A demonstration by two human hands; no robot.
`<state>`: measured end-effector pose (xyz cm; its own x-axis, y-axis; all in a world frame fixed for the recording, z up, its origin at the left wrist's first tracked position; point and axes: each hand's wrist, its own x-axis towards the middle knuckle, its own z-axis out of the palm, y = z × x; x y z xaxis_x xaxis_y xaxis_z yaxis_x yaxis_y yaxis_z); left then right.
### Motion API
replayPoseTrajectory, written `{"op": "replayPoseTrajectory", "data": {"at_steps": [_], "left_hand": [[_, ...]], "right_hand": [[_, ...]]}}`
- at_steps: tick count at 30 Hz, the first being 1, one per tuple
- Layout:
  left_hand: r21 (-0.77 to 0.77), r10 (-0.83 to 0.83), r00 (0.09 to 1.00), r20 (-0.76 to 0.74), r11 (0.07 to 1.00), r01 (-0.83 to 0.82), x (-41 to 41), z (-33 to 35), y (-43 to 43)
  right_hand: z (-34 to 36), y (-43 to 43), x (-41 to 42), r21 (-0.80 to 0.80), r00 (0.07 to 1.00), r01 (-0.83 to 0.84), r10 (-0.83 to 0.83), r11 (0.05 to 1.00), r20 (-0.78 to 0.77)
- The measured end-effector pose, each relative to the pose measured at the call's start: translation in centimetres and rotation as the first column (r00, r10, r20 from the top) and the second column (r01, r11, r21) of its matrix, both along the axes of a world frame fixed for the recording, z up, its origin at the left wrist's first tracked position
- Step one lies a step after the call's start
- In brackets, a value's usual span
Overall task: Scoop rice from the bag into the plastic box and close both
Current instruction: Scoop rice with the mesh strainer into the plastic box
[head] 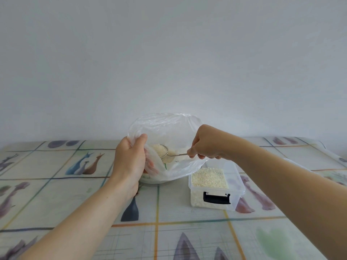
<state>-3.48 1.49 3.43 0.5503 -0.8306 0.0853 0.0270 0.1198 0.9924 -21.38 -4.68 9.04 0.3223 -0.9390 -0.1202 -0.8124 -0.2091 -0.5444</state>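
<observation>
Left hand [129, 158] grip holds the plastic bag [165, 128] rim; right hand [207, 142] grip holds a rice-laden mesh strainer [163, 151] beside the open plastic box [216, 186].

Both bare forearms reach forward from the lower corners of the view. The left hand [129, 160] is upright, thumb on top, fingers curled in a grip on the bag [165, 128] rim. The right hand [206, 142] is a closed fist, knuckles up, pinching the strainer [165, 152] handle.
</observation>
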Motion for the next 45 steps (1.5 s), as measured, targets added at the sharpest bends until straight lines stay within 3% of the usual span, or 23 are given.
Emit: {"op": "replayPoseTrajectory", "data": {"at_steps": [32,45], "left_hand": [[0.056,-0.048,0.995,0.083,0.998,0.043,-2.7,0.5,0.3],[0.072,0.025,0.994,0.108,0.997,-0.033,-3.8,0.0,-0.7]], "right_hand": [[2.6,2.8,-7.9,0.008,0.993,0.101,-0.101,0.995,0.056],[3.4,5.3,-14.6,-0.010,0.983,0.181,-0.181,0.983,0.023]]}}
